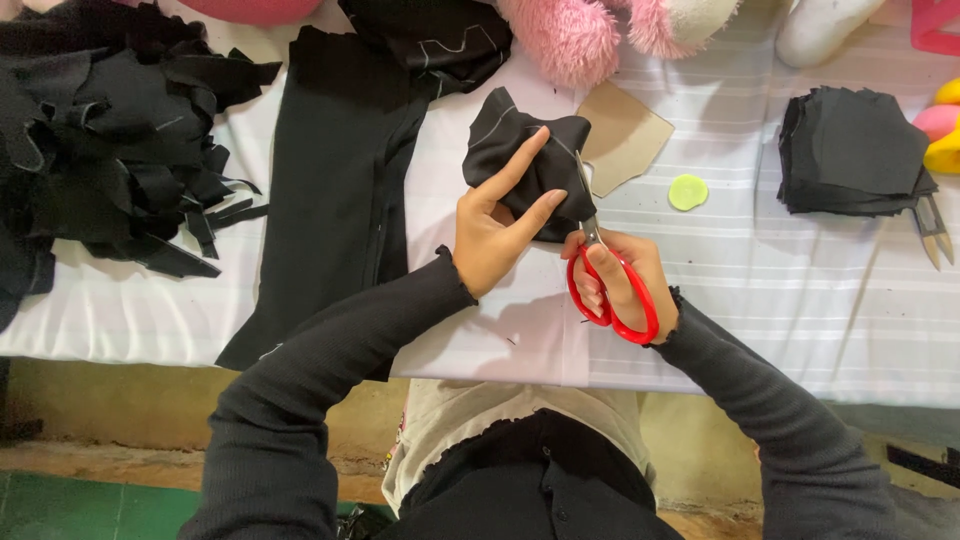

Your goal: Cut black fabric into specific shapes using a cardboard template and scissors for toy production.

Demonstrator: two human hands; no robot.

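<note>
Heap of black fabric scraps (110, 140) seen far left; long black cloth strip (340, 200) laid beside it on white striped table cover (780, 300). Left hand (495, 235) clamped on black fabric piece (520, 150), forefinger stretched along it. Piece held just above and ahead of fingers, long axis slanted up-right. Right hand (620, 280) closed in red-handled scissors (605, 290), blades pointed up into piece's right edge. Cardboard template (625, 135), green chalk disc (688, 192), stack of cut black pieces (850, 150) lying right.

We see a black fabric piece marked with thin pale chalk lines (525, 160) at centre frame, cut by red-handled scissors with silver blades (605, 280). Beneath lies a white tablecloth with faint grey stripes (800, 290). Right of centre sit a tan cardboard template (625, 135) and a lime-green chalk disc (688, 192). Pink plush fur (580, 35) fills the top.
</note>
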